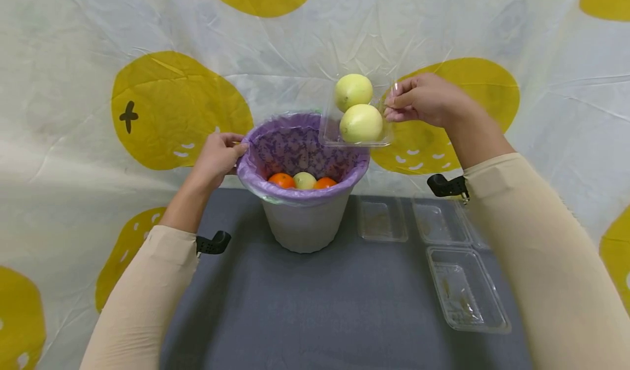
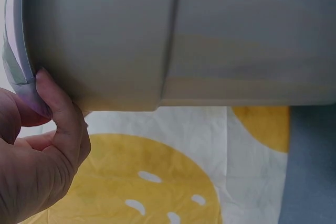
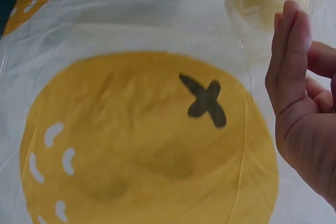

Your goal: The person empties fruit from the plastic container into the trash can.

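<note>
My left hand [image 1: 216, 156] pinches the rim of a light grey bin [image 1: 306, 225], which is lined with a purple patterned bag [image 1: 300, 135]. In the left wrist view, thumb and fingers of the left hand [image 2: 52, 145] grip the bag's folded edge at the rim. Two orange fruits [image 1: 282, 180] and a pale yellow-green one [image 1: 304, 181] show inside. Above the bin's right side, my right hand [image 1: 418, 99] pinches the edge of a clear plastic tray [image 1: 331, 132]. Two pale yellow round fruits [image 1: 361, 123] lie in this tilted tray. The right wrist view shows part of the tray [image 3: 239, 3] beyond the fingers.
Several clear plastic trays stand on the grey table [image 1: 315, 310] to the right of the bin, one of them [image 1: 470, 288] nearer the front. Behind hangs a white cloth [image 1: 280, 47] printed with large yellow fruit shapes.
</note>
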Action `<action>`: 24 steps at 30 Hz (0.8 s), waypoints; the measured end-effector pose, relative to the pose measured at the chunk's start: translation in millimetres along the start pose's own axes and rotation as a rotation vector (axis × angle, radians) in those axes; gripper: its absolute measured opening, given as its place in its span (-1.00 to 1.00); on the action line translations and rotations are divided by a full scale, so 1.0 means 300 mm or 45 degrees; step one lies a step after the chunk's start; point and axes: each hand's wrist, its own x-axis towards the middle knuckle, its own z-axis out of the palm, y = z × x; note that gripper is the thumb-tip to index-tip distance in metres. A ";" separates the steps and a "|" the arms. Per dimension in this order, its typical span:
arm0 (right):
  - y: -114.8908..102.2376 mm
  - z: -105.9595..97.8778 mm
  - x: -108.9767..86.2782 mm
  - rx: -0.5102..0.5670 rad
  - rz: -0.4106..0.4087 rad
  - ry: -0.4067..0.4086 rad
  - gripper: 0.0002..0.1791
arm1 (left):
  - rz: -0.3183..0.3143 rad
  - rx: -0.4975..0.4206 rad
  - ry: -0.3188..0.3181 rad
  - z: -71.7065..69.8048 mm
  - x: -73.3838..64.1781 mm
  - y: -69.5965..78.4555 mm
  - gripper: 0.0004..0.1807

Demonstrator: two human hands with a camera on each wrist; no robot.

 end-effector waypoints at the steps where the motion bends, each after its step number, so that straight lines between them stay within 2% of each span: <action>1: -0.003 0.013 0.002 0.001 -0.022 0.014 -0.83 | 0.001 0.001 -0.001 0.000 0.000 -0.001 -0.49; 7: -0.013 0.097 0.023 0.020 -0.109 0.115 -0.85 | -0.003 -0.005 0.001 -0.011 -0.005 -0.008 -0.49; 17: -0.018 0.175 0.037 -0.305 -0.253 0.239 -0.86 | -0.003 -0.010 -0.001 -0.015 -0.007 -0.008 -0.49; 24: -0.010 0.197 0.050 -0.394 -0.342 0.310 -0.86 | 0.003 -0.019 0.002 -0.012 -0.002 -0.010 -0.51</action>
